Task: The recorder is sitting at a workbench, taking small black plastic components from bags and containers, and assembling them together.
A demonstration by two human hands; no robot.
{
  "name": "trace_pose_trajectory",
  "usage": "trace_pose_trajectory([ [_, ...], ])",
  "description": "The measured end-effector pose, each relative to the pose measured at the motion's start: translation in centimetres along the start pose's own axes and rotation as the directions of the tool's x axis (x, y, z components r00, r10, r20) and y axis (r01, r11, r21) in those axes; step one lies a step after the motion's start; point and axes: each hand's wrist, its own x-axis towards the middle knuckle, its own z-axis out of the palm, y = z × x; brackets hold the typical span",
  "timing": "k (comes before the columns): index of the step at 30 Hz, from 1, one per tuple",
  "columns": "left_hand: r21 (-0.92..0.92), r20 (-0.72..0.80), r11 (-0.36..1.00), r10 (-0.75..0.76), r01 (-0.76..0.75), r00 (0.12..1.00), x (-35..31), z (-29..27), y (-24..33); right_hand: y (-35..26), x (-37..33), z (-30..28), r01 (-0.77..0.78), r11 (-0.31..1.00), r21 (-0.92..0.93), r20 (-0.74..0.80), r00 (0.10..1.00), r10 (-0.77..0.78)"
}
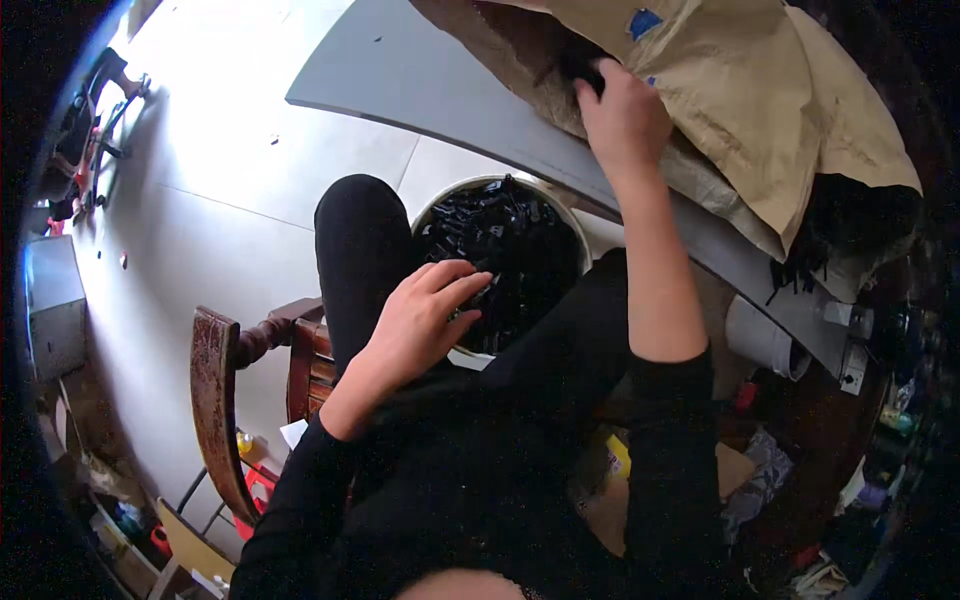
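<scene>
Between my knees stands a round, pale-rimmed bucket (pixel 580 232) filled with small, shiny black pieces (pixel 520 240). My left hand (pixel 428 312) hovers over its near left side, thumb and forefinger apart, and I make out nothing held in it. At the upper right, my right hand (pixel 628 112) is at the mouth of a large tan sack (pixel 745 95) lying on a grey tabletop. Its thumb and fingers close around something black at the sack's dark opening; what exactly it is stays unclear.
The grey tabletop (pixel 400 70) runs diagonally above the bucket. More black pieces (pixel 800 270) spill by the sack's right end. A wooden chair (pixel 215 400) is at my left. Below the table at right lies a white tub (pixel 762 335).
</scene>
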Motion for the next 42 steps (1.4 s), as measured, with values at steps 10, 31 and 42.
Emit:
trace_pose_trajectory([
  [10,-0.052,-0.514,0.990,0.083,-0.128,0.854,4.1,-1.1,2.9,-5.3,-12.3,-5.4,-0.596,0.115,0.795,0.578,0.801,0.156],
  [31,-0.564,-0.135,0.809,0.108,-0.165,0.985,1.3,-3.1,3.2,-3.5,-14.9,-8.3,-0.813,-0.294,0.503,0.678,0.581,-0.449],
  [42,-0.248,-0.246,0.904,0.290,-0.349,0.925,1.6,-2.1,2.7,-4.9,-16.3,-8.2,-0.698,-0.450,0.558,0.716,0.678,-0.164],
])
